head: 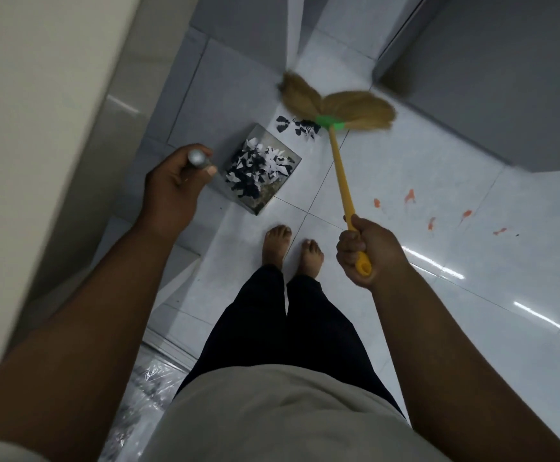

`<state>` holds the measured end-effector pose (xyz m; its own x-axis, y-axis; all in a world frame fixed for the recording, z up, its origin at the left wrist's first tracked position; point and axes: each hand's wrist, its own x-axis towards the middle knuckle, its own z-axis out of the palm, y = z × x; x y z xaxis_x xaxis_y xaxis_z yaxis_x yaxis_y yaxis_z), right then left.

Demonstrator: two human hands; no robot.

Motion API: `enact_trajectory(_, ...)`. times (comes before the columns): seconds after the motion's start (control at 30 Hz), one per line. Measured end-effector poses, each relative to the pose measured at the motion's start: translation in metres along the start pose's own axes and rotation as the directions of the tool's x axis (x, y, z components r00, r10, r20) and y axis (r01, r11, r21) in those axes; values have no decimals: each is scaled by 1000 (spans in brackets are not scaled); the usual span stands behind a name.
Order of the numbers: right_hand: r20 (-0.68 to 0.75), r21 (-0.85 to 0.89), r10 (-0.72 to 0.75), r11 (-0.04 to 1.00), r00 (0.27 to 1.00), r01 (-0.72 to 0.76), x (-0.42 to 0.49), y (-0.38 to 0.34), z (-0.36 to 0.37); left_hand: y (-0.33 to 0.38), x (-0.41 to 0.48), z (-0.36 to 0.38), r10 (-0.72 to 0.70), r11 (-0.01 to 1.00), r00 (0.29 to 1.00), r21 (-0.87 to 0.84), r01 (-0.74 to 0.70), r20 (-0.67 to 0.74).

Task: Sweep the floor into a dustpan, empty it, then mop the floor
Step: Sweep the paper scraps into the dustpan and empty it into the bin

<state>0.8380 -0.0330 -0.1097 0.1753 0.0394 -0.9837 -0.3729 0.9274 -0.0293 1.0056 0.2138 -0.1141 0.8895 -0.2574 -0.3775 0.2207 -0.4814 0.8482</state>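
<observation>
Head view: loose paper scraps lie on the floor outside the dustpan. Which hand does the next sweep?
Right. The right hand grips the broom, whose bristles sit just beyond the scraps, ready to pull them into the dustpan. The left hand only holds the dustpan's handle.

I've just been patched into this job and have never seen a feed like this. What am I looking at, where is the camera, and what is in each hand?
There is no machine here. A single camera worn on a person's head looks down at their own arms and bare feet. The left hand grips the silver handle of a metal dustpan, which is down at the tiled floor and heaped with black and white paper scraps. The right hand grips the yellow stick of a broom. Its straw bristles look blurred and sit just beyond some loose scraps lying on the floor in front of the pan. Orange marks dot the tiles to the right.
</observation>
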Motion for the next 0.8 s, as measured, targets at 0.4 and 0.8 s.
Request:
enact_trajectory(0.4, 76, 58, -88, 995, 993, 84, -42, -26, -69, -3, -17, -11, 1, 998, 1000, 69, -2, 17)
enact_trajectory(0.8, 1, -123, 144, 982, 990, -143, -52, 24, -92, -9, -27, 12, -43, 998, 995, -50, 39, -88)
